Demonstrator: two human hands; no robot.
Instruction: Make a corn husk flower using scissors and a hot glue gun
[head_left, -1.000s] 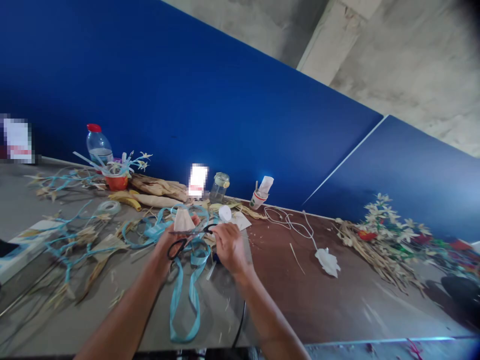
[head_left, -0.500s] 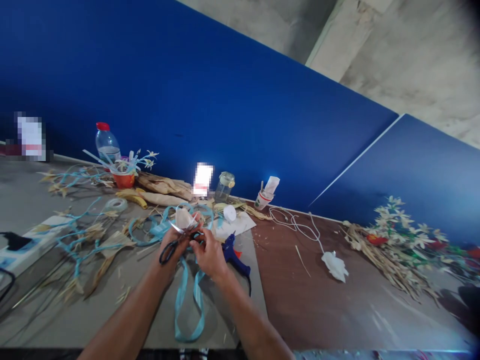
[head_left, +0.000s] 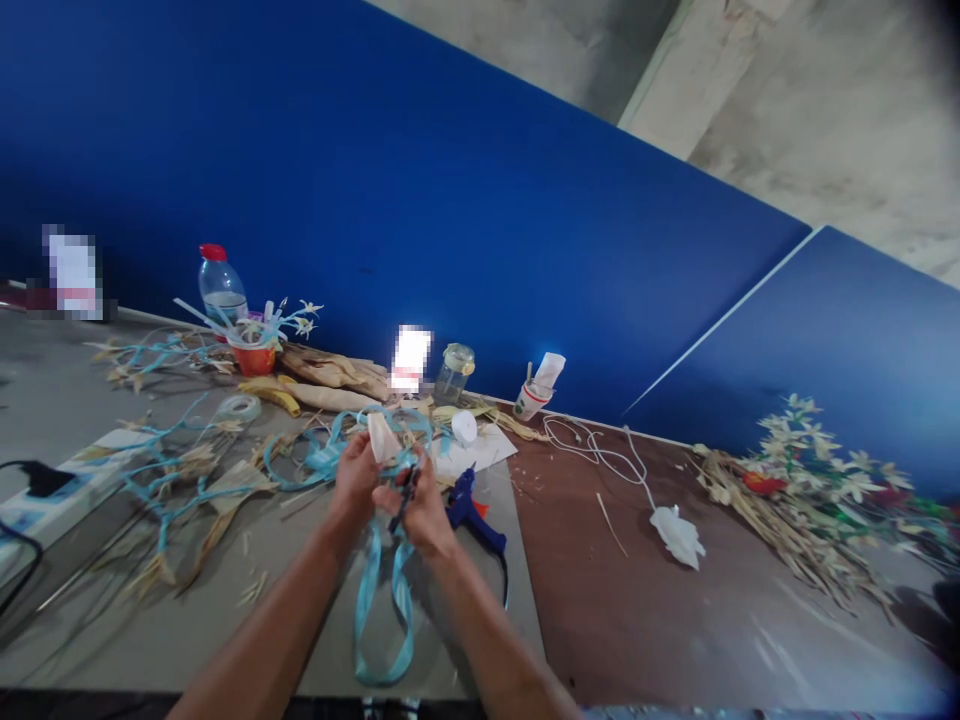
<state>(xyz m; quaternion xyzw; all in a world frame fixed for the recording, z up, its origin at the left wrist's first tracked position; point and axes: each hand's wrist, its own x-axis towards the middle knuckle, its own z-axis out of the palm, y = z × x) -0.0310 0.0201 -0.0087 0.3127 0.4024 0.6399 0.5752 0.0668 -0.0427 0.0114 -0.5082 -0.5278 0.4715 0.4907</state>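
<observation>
Two hands of ours meet over the grey table (head_left: 300,640): our left hand (head_left: 356,475) pinches the cream husk (head_left: 383,438), which stands up from the fingertips, and our right hand (head_left: 424,510) is wrapped round the scissors (head_left: 406,495) — their blades we can't make out. Below both, a loop of blue ribbon (head_left: 364,615) lies toward us. Just right of our right hand rests the glue gun (head_left: 471,512) — beyond it, white paper (head_left: 491,452).
</observation>
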